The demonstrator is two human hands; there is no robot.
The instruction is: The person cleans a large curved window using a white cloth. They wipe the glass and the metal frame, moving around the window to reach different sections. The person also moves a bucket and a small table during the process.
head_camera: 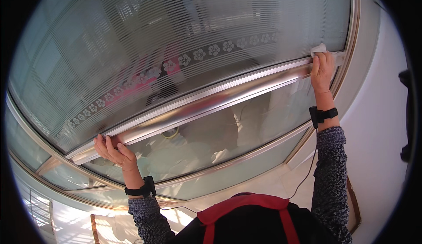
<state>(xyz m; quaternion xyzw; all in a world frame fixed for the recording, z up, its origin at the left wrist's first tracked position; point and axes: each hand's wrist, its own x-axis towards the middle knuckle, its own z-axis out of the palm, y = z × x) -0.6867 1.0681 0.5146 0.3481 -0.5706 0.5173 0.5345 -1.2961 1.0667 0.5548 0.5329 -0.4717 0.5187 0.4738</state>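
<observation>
My right hand point(323, 70) pinches a white cloth or tissue point(318, 50) against the right end of a shiny metal crossbar point(197, 102). This crossbar spans a framed glass panel, and its upper edge forms a narrow ledge. At the crossbar's left end is my left hand point(115, 153), fingers spread and fingertips touching the ledge, with nothing visible in it. Above the bar rises a striped glass pane point(230, 16) with a band of white flower prints point(199, 54). A plain glass pane point(211, 131) sits below the bar. The palm side of the right hand is hidden.
A metal side frame point(354, 23) borders the glass on the right, beside a white wall point(372, 112). Another metal frame point(29, 125) curves along the left. Thin cables point(308, 174) run from black wrist straps point(324, 113). Sunlit pale floor point(72, 224) shows at lower left.
</observation>
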